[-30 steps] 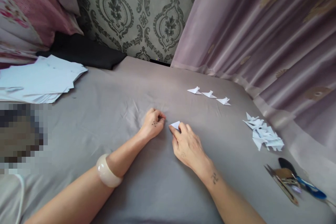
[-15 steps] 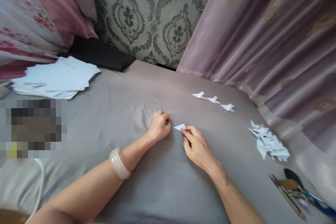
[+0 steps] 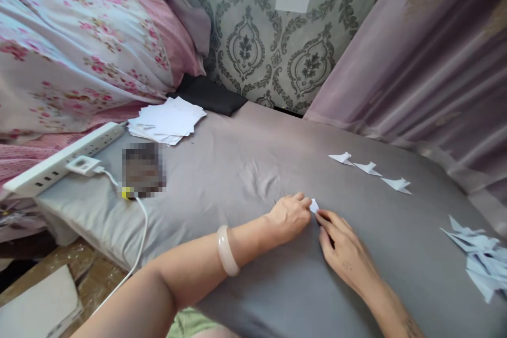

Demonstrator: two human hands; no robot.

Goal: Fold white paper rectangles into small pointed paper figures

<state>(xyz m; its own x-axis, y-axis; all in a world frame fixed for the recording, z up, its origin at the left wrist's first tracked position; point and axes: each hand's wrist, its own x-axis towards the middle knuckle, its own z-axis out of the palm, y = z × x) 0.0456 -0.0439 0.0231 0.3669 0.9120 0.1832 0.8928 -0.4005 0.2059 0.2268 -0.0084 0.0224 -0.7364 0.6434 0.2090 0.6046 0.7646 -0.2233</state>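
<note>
Soft light, faint shadows; pixelated patch (image 3: pixel 143 170) at left; edges stretched.

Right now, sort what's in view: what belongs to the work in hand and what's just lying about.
Likely work:
small white paper, pinched by the right hand, left hand close by
three folded papers in a row
heap of folded papers
paper stack, perhaps

Likely just lying about:
power strip
white cable
black item

Glossy cream bangle (image 3: pixel 227 251), pale-green garment (image 3: pixel 190 322)
</note>
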